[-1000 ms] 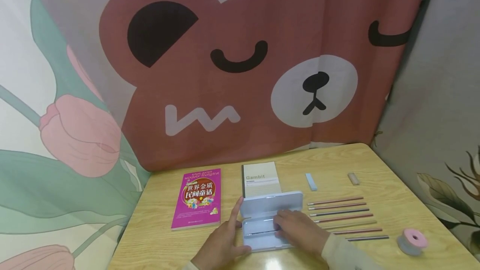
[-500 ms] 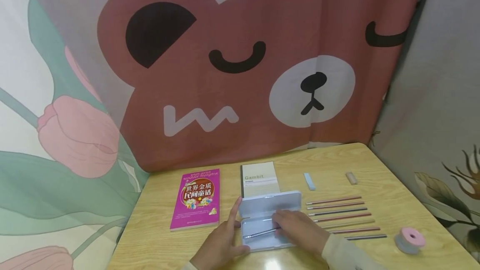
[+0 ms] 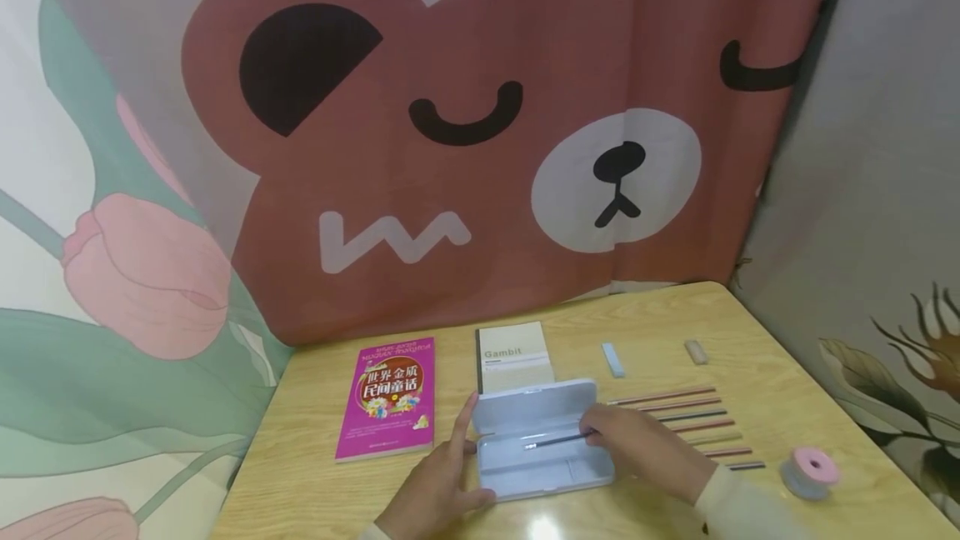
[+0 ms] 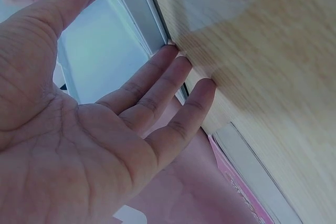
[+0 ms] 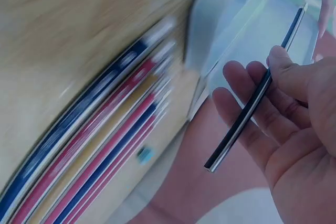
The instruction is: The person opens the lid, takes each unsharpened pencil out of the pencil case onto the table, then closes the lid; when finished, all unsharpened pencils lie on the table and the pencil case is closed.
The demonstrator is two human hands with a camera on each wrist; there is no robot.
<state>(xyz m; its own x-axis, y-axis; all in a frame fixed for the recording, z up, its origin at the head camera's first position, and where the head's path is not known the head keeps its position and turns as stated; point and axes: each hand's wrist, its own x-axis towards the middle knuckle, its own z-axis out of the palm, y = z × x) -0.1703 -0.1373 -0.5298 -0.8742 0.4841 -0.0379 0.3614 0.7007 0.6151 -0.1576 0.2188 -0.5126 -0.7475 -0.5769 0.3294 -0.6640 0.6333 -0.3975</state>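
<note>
A pale blue pencil case (image 3: 525, 413) lies on the table with its lid raised. My left hand (image 3: 438, 477) rests against the case's left end, thumb at the front corner and index finger up by the lid; the left wrist view shows its fingers (image 4: 181, 121) fairly straight. A dark pencil (image 5: 247, 111) is pinched between the thumb and fingers of my right hand (image 3: 648, 450), held tilted over the right part of the case. Its silvery end points left above the compartment. Nothing else is visible in the case's tray.
Several red, blue and yellowish pencils (image 3: 705, 423) lie in a row right of the case. Behind are a notebook (image 3: 513, 352), a light blue eraser-like block (image 3: 612, 360) and a brownish one (image 3: 696, 352). A pink book (image 3: 386, 398) lies left, a pink-topped spool (image 3: 810, 473) right.
The pencil, earlier lying in the case under my right fingers, has been lifted out and moved to the right. My left hand stays at the case's left end.
</note>
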